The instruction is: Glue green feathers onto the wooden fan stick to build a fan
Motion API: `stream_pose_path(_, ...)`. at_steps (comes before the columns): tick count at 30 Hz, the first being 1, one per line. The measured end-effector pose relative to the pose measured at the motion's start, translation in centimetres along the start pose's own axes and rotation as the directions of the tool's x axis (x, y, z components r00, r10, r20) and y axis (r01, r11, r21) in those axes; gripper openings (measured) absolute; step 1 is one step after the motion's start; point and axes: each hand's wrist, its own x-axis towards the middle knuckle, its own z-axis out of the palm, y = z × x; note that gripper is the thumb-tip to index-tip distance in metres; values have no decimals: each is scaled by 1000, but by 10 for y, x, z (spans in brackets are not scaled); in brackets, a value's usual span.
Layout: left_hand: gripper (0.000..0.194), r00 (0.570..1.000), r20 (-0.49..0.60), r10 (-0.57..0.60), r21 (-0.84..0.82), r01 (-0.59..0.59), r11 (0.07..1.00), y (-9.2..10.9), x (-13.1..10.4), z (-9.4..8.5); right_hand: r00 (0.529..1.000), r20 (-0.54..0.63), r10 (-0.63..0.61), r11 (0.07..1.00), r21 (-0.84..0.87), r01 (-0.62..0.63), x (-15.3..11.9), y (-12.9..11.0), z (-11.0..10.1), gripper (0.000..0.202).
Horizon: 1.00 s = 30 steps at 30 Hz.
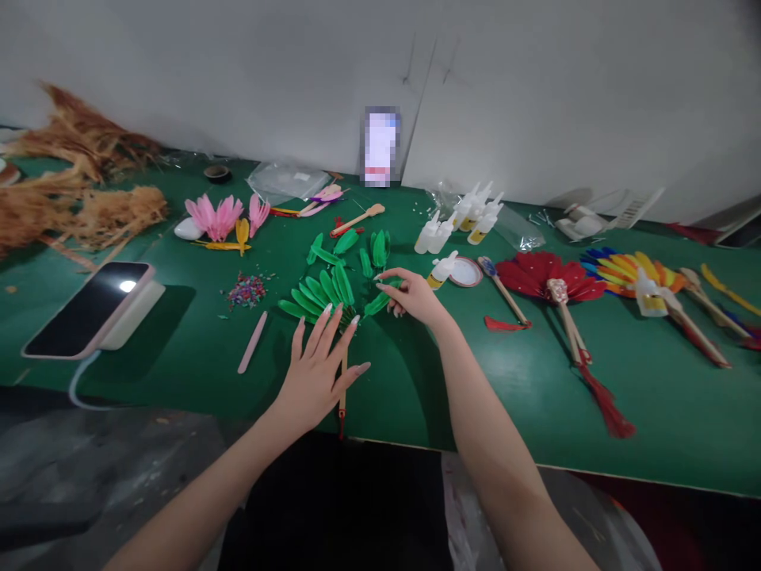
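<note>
My left hand (pixel 318 361) lies with fingers spread over the lower part of a green feather fan (pixel 324 292). Beneath the palm a wooden handle (pixel 343 388) with a red cord runs toward the table's front edge. My right hand (pixel 413 295) is closed in a pinch at the fan's right side, on a green feather (pixel 374 304) whose far end is partly covered by the fingers. Loose green feathers (pixel 380 247) lie just beyond the hands. Fingers hide the joint where the feathers meet the handle.
Glue bottles (pixel 476 214) stand behind my right hand, near a round lid (pixel 465 271). A red feather fan (pixel 550 277) lies to the right. Leftward are a pink stick (pixel 253 342), colourful chips (pixel 246 291), pink feathers (pixel 215 218) and a phone (pixel 89 311) with its light on.
</note>
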Motion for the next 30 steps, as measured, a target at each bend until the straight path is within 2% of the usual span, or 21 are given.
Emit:
stream_pose_path(11, 61, 1000, -15, 16, 27, -16, 1000, -4, -3, 9, 997, -58, 57, 998, 6, -57, 3, 5, -8, 35)
stream_pose_path(22, 59, 999, -32, 3, -24, -4, 1000, -3, -3, 9, 996, -90, 22, 1000, 4, -22, 2, 7, -12, 28)
stream_pose_path(30, 60, 1000, -31, 5, 18, -4, 1000, -4, -1, 8, 993, -113, 22, 1000, -7, -23, 1, 5, -15, 25)
